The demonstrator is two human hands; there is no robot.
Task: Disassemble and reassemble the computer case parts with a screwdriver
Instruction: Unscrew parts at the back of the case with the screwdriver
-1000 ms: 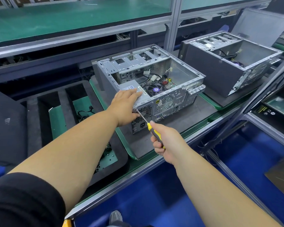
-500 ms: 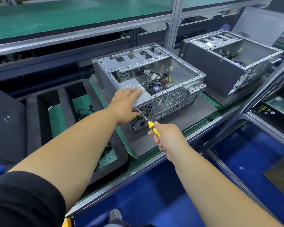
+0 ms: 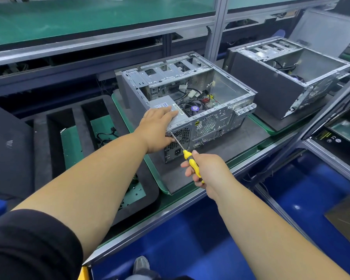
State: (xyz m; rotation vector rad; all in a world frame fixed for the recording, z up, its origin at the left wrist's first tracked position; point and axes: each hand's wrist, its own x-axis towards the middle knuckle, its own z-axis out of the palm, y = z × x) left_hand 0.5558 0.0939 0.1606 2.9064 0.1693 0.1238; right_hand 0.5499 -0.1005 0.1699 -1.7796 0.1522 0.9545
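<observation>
My left hand point(image 3: 158, 126) lying flat, fingers straight, on grey power supply box point(image 3: 170, 110) inside open silver metal computer case point(image 3: 192, 102), frame centre; my right hand point(image 3: 204, 170) gripping yellow-handled screwdriver point(image 3: 187, 156), tip touching case's rear corner.

Screwdriver point(image 3: 190, 161) tip behind left hand point(image 3: 158, 128)

head cam | looks forward and down from above | close over workbench point(image 3: 190, 201) | single view
</observation>
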